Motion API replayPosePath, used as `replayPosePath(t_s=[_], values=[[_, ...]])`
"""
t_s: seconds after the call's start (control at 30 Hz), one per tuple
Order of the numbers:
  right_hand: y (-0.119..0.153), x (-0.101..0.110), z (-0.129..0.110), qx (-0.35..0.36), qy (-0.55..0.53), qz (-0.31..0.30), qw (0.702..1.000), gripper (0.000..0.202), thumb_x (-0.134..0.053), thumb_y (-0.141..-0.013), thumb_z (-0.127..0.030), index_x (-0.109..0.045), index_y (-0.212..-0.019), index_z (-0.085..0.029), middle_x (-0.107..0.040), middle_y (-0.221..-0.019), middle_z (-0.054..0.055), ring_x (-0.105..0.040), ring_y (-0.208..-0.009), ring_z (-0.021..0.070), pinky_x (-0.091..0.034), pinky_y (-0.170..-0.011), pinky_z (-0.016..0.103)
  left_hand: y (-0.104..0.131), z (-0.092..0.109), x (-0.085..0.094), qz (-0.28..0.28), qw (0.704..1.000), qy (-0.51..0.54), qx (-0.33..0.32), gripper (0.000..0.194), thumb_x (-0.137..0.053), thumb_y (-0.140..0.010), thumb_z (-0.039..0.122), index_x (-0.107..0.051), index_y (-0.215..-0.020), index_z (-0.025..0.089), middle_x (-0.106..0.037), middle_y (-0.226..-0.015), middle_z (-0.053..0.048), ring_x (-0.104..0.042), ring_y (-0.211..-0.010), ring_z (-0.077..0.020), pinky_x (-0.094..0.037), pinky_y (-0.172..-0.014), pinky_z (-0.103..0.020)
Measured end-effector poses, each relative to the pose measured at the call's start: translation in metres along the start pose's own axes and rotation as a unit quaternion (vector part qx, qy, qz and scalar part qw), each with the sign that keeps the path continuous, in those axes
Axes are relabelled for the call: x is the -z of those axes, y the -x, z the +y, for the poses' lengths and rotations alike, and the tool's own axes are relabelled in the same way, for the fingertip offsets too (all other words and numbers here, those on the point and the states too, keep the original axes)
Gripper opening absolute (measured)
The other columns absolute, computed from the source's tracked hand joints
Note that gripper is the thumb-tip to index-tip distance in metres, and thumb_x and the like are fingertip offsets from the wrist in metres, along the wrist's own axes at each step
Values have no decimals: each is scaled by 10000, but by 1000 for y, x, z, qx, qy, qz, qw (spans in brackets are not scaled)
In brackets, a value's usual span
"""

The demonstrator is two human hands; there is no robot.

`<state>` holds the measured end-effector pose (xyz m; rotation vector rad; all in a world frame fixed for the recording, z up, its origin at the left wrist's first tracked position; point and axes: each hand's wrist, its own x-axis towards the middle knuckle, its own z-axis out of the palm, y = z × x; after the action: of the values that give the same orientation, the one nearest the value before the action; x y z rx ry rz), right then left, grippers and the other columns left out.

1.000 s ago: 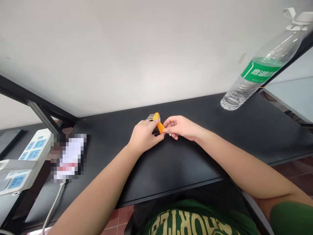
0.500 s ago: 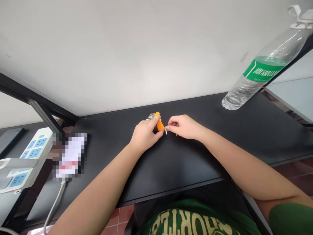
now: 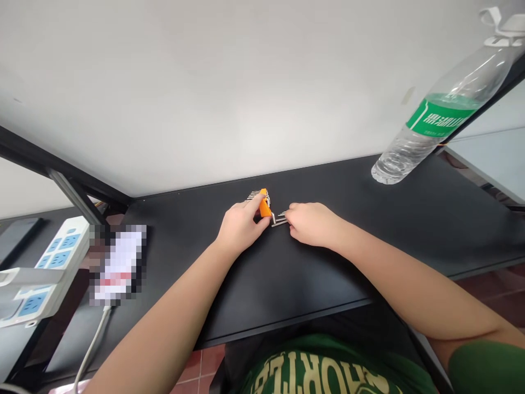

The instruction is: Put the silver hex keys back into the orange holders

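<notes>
An orange holder point(image 3: 264, 207) is pinched between the thumb and fingers of my left hand point(image 3: 240, 223), low over the black tabletop. Several thin metal L-shaped keys point(image 3: 256, 194) stick out from its upper end. Just right of the holder, a few loose metal keys point(image 3: 280, 220) lie close together on the table. My right hand point(image 3: 310, 223) rests beside them, its fingers closed at their right ends; whether it grips one of them is too small to tell.
A large water bottle point(image 3: 441, 117) with a green label stands at the back right. On the left are a pixelated phone-like object point(image 3: 118, 265) with a white cable and a white power strip point(image 3: 61, 257). A pale wall point(image 3: 229, 93) rises behind the black table point(image 3: 287, 284).
My right hand has moved slightly right and down, away from the orange holder, and the loose keys now show more. The left hand holds the holder nearly as before.
</notes>
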<state>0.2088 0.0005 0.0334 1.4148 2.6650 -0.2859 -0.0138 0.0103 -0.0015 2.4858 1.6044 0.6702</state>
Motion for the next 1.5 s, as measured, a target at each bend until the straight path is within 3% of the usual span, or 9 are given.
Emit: replayPosePath(t_s=[0.2,0.4,0.73,1.03,1.13,1.27,1.33,1.4,1.5], values=[[-1,-1,3,9,2,16,1000,115,-529,-961,-170,-641,-937,-188,-657,-1003,91,-625,-716,184,-357,-550,307,0,-1,-1,5,1000,-3,-3,494,-633,-868,293,-597,-1358,243,-765,-939,-20,-723,-862,-225,-542,-795,-336],[-2,-3,-2,17,7,11,1000,81,-580,-886,-130,-645,-892,-179,-660,-964,88,-612,-699,187,-322,-544,310,1,-1,-1,2,1000,2,-4,467,-638,-870,292,-610,-1334,251,-762,-961,-22,-722,-859,-220,-545,-780,-326],[0,11,24,31,-133,137,981,128,-517,-937,-109,-608,-907,-194,-638,-922,39,-530,-747,153,-329,-646,272,0,-2,-1,-6,1000,10,7,448,-650,-871,303,-628,-1313,232,-775,-989,-34,-737,-879,-230,-552,-801,-346],[2,8,18,72,-170,157,970,192,-509,-981,-122,-661,-874,-172,-634,-946,61,-555,-752,146,-390,-689,277,1,-2,-2,16,999,-41,-31,401,-649,-860,281,-656,-1256,216,-771,-980,-60,-723,-842,-247,-559,-807,-375],[0,9,8,10,-367,104,924,133,-596,-959,-169,-658,-842,-177,-670,-831,40,-615,-680,137,-463,-659,269,1,1,0,24,996,-61,-68,323,-640,-867,252,-661,-1187,210,-765,-936,-59,-722,-846,-253,-553,-839,-391],[-11,-2,-1,-47,-654,13,755,134,-731,-902,-258,-630,-861,-180,-678,-674,8,-639,-565,134,-527,-546,253,2,6,4,39,992,-58,-104,252,-628,-892,249,-645,-1140,204,-767,-937,-59,-729,-870,-251,-541,-871,-400],[-18,-11,-2,-49,-713,17,700,236,-812,-849,-315,-617,-864,-182,-686,-671,8,-654,-573,135,-540,-519,239,2,9,5,46,991,-53,-112,208,-620,-905,256,-643,-1106,206,-766,-928,-55,-728,-874,-246,-536,-877,-396],[-22,-19,-3,-55,-721,25,690,313,-863,-806,-359,-610,-858,-183,-684,-653,3,-655,-566,130,-546,-502,225,2,11,6,37,991,-49,-116,133,-610,-910,252,-645,-1033,215,-757,-896,-48,-724,-862,-237,-532,-871,-387],[-25,-24,-3,-53,-693,32,719,331,-868,-807,-382,-605,-841,-183,-674,-610,-6,-640,-532,119,-541,-481,208,2,11,6,17,992,-52,-116,70,-603,-902,240,-642,-957,223,-744,-864,-45,-713,-841,-231,-526,-855,-378]])
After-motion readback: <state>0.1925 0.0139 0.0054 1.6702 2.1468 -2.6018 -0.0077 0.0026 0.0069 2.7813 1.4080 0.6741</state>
